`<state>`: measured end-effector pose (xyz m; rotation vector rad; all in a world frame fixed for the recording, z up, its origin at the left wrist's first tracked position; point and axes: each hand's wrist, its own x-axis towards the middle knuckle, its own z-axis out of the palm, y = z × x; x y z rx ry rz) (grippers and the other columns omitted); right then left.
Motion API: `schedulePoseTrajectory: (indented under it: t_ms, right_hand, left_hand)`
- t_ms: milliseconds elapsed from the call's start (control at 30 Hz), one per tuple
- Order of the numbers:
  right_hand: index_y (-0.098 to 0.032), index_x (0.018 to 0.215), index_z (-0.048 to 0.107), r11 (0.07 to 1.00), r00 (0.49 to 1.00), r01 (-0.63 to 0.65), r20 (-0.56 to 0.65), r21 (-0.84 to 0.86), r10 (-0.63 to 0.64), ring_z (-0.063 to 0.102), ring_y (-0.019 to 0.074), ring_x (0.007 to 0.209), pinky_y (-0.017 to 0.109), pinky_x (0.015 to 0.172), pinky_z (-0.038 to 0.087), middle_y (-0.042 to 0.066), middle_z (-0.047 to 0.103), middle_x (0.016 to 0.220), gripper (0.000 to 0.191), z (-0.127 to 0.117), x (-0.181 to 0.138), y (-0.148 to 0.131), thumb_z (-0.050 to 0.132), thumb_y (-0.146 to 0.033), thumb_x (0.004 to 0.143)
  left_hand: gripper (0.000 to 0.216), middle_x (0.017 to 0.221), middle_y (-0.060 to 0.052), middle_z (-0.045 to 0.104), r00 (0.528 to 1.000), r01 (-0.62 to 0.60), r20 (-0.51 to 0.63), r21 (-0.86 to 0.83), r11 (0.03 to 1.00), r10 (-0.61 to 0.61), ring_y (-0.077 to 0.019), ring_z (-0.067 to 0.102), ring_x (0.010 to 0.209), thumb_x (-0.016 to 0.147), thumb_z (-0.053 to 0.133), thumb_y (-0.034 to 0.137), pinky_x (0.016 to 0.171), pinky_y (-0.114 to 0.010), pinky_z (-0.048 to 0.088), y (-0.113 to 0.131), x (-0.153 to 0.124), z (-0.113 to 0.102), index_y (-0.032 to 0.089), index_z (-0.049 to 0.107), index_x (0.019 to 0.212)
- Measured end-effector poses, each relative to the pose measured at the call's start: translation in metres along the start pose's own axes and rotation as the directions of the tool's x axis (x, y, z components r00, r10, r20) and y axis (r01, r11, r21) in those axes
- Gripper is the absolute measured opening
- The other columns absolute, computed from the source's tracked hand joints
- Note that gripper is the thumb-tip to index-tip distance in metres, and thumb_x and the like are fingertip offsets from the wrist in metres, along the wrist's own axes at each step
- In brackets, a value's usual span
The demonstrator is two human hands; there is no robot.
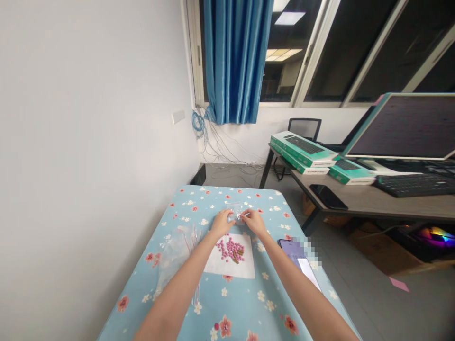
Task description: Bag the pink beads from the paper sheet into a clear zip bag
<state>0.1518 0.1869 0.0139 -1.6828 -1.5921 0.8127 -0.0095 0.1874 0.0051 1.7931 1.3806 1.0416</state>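
Note:
My left hand [222, 223] and my right hand [253, 222] meet over the far middle of a table with a blue flowered cloth [249, 308]. Both pinch a small clear plastic bag [237, 214] between their fingertips. Just below the hands lies a white sheet [245, 267] carrying a heap of small pink pills [229, 248] and a few brown ones [239, 257]. What the bag holds is too small to tell.
A pile of clear bags [176, 251] lies left of the sheet. A phone [297, 258] rests near the table's right edge. A desk [373, 201] at the right bears a monitor [405, 125], a keyboard, boxed keyboards [302, 149] and a dark phone [329, 196]. A white wall runs along the left.

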Motion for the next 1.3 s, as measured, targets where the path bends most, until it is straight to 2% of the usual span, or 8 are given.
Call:
schedulePoseTrajectory:
  t_ms: [200,367,467,567,733,867,1033,1300]
  right_hand:
    - [-0.017,0.098,0.059,0.990,0.997,-0.009,-0.081,-0.141,-0.002,0.058,0.0177,0.066,0.024,0.058,0.034,0.001,0.061,0.067,0.029,-0.006,-0.003,-0.003,0.058,-0.036,0.077]
    - [-0.019,0.106,0.055,0.988,0.986,0.130,-0.096,-0.084,-0.138,0.052,0.0141,0.058,0.026,0.059,0.037,0.000,0.061,0.077,0.034,-0.003,-0.032,-0.019,0.047,-0.042,0.082]
    - [-0.018,0.098,0.058,0.975,0.974,0.220,0.047,0.019,-0.220,0.051,0.0123,0.056,0.024,0.059,0.038,-0.001,0.060,0.076,0.025,0.012,-0.064,-0.037,0.050,-0.035,0.081]
    - [-0.019,0.094,0.060,0.963,0.929,0.266,0.255,0.042,-0.268,0.054,0.0119,0.059,0.023,0.059,0.037,0.000,0.064,0.078,0.018,0.033,-0.104,-0.059,0.051,-0.029,0.082]
    - [-0.023,0.094,0.063,0.899,0.788,0.436,0.497,-0.036,-0.363,0.061,0.0164,0.075,0.023,0.063,0.034,0.000,0.069,0.080,0.016,0.053,-0.155,-0.087,0.057,-0.031,0.081]
    - [-0.022,0.096,0.064,0.886,0.798,0.441,0.515,-0.143,-0.314,0.062,0.0180,0.075,0.024,0.063,0.033,0.002,0.069,0.080,0.020,0.059,-0.167,-0.091,0.056,-0.034,0.083]
    - [-0.022,0.103,0.064,0.902,0.863,0.372,0.439,-0.220,-0.249,0.063,0.0191,0.077,0.025,0.063,0.034,0.003,0.070,0.082,0.025,0.071,-0.160,-0.090,0.052,-0.036,0.086]
    - [-0.019,0.086,0.069,0.900,0.901,0.334,0.376,-0.280,-0.217,0.064,0.0222,0.085,0.027,0.067,0.037,0.008,0.071,0.090,0.027,0.099,-0.150,-0.094,0.051,-0.039,0.086]
  left_hand:
    - [0.034,0.111,-0.011,0.056,0.994,-0.037,-0.098,0.126,0.991,0.050,-0.0263,0.053,0.108,0.066,0.071,0.020,0.098,-0.043,0.037,0.007,-0.010,-0.011,0.018,0.064,0.099]
    - [0.026,0.109,-0.009,0.059,0.980,-0.030,-0.192,0.144,0.989,0.058,-0.0219,0.056,0.105,0.078,0.057,0.029,0.096,-0.039,0.041,0.001,-0.046,-0.081,0.018,0.061,0.102]
    - [0.032,0.108,-0.007,0.064,0.964,0.058,-0.265,0.166,0.984,-0.012,-0.0206,0.061,0.093,0.079,0.055,0.040,0.089,-0.039,0.047,-0.008,-0.084,-0.131,0.020,0.061,0.103]
    - [0.036,0.106,-0.007,0.067,0.948,0.177,-0.297,0.202,0.963,-0.112,-0.0207,0.064,0.090,0.079,0.053,0.046,0.086,-0.040,0.050,-0.017,-0.135,-0.160,0.021,0.061,0.103]
    - [0.035,0.106,-0.006,0.067,0.939,0.221,-0.326,0.331,0.918,-0.108,-0.0231,0.066,0.089,0.079,0.053,0.048,0.082,-0.041,0.053,-0.025,-0.221,-0.151,0.023,0.064,0.102]
    - [0.033,0.108,-0.005,0.066,0.955,0.120,-0.296,0.474,0.872,0.029,-0.0255,0.061,0.102,0.080,0.056,0.045,0.090,-0.044,0.050,-0.027,-0.255,-0.132,0.027,0.064,0.106]
    - [0.033,0.113,-0.007,0.064,0.943,0.117,-0.320,0.575,0.809,0.090,-0.0257,0.058,0.105,0.085,0.049,0.042,0.091,-0.045,0.046,-0.029,-0.246,-0.127,0.026,0.064,0.110]
    - [0.043,0.126,-0.007,0.059,0.982,0.054,-0.171,0.676,0.735,0.085,-0.0277,0.052,0.116,0.082,0.054,0.040,0.097,-0.047,0.040,-0.033,-0.206,-0.122,0.025,0.056,0.123]
